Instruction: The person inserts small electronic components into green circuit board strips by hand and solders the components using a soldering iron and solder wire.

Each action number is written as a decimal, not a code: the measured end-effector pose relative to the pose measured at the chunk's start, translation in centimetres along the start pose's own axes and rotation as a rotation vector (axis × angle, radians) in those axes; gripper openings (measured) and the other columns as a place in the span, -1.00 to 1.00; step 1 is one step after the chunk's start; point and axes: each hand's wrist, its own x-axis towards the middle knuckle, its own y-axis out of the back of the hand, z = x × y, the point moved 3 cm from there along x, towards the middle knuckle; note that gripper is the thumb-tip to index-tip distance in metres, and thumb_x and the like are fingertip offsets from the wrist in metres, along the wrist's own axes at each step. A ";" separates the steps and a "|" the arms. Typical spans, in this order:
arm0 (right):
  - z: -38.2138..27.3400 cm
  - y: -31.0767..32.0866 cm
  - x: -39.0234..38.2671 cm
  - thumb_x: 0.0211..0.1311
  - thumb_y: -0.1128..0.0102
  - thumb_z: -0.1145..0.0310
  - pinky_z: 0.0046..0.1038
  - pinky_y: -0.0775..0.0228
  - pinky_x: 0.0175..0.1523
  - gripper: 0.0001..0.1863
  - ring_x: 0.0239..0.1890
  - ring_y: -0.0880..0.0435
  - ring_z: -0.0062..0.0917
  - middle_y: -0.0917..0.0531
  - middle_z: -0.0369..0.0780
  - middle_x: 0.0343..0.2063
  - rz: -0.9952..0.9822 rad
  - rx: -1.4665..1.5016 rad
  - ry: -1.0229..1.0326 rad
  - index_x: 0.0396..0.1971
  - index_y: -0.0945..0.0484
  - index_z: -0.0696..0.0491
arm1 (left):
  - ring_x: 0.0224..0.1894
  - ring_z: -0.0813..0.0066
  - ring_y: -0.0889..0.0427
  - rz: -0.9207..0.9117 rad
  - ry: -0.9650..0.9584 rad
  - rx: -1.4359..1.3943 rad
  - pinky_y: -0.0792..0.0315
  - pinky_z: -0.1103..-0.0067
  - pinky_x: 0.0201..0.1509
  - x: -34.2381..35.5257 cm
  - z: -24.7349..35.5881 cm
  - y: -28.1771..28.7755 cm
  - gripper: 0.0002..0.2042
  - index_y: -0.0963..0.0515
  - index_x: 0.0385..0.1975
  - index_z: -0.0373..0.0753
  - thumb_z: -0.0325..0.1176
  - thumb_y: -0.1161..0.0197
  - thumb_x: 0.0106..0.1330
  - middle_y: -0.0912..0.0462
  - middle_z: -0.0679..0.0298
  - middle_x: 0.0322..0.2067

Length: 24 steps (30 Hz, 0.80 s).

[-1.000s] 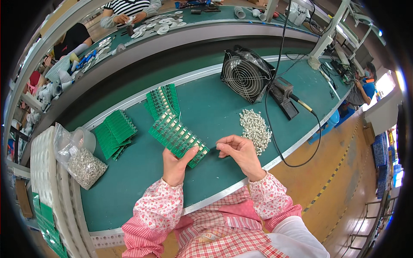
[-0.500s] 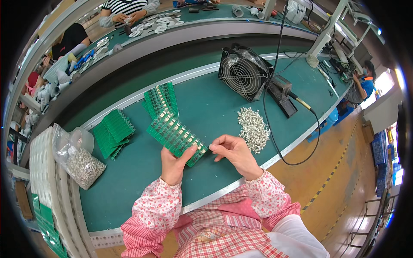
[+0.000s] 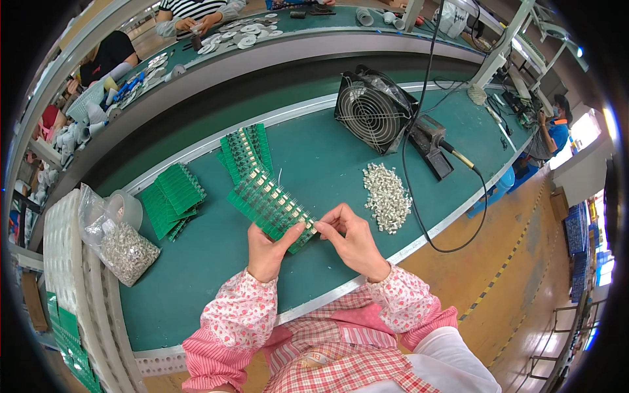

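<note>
My left hand (image 3: 267,254) grips the near end of a green circuit board strip (image 3: 262,208), thumb on top. A row of small silver-white connectors runs along the strip. At its near right end, my right hand (image 3: 355,241) has thumb and forefinger pinched against the last connector spot; whatever lies between the fingertips is too small to make out. Just beyond the held strip, more populated green boards (image 3: 261,145) lie on the bench. To the right sits a loose pile of small silver-white connectors (image 3: 386,200).
Stacked green boards (image 3: 171,193) and a clear bag of small metal parts (image 3: 128,255) lie left. A black fan (image 3: 370,111) and a soldering iron holder (image 3: 429,150) with its cable stand at back right. Other people work across the far bench (image 3: 301,29).
My right hand has moved left onto the strip's end, where its fingertips now touch. The strip has shifted slightly right in my left hand.
</note>
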 end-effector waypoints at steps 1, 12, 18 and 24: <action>-0.1 -0.1 -0.1 0.25 -0.15 0.41 -0.61 -0.44 -0.29 -0.81 -0.40 -0.57 -0.67 -0.58 -0.26 -0.42 0.024 -0.014 0.029 -0.28 -0.41 0.22 | -0.30 0.59 -0.59 -0.002 0.002 -0.015 -0.48 0.64 -0.19 0.0 0.1 0.0 -0.80 -0.51 -0.25 -0.32 -0.58 -0.30 0.12 -0.62 0.29 -0.32; -0.1 -1.6 -2.2 0.18 -0.23 0.44 -0.63 -0.51 -0.30 -0.77 -0.40 -0.63 -0.64 -0.63 -0.24 -0.46 0.016 0.538 -0.050 -0.22 -0.45 0.19 | -0.21 0.51 -0.58 -0.188 0.115 -0.118 -0.45 0.56 -0.07 -0.4 0.1 -0.2 -0.68 -0.45 -0.16 -0.32 -0.62 -0.32 0.07 -0.59 0.24 -0.26; -1.7 2.5 -4.2 0.12 -0.25 0.54 -0.61 -0.49 -0.27 -0.83 -0.38 -0.66 -0.60 -0.64 -0.20 -0.42 0.156 0.039 0.104 -0.30 -0.49 0.22 | 0.13 0.36 -0.38 -0.378 0.065 0.119 -0.27 0.46 0.22 0.5 1.7 0.5 -0.33 -0.25 0.08 -0.33 -0.64 -0.41 -0.09 -0.44 0.12 -0.01; -1.7 6.1 -6.1 0.03 -0.28 0.59 -0.61 -0.47 -0.31 -0.85 -0.43 -0.65 -0.62 -0.65 -0.24 -0.44 0.191 -0.184 0.227 -0.35 -0.59 0.21 | 0.02 0.41 -0.48 -0.230 -0.094 0.481 -0.30 0.52 0.16 -1.3 2.1 2.2 -0.47 -0.42 -0.06 -0.32 -0.60 -0.44 -0.11 -0.51 0.20 -0.07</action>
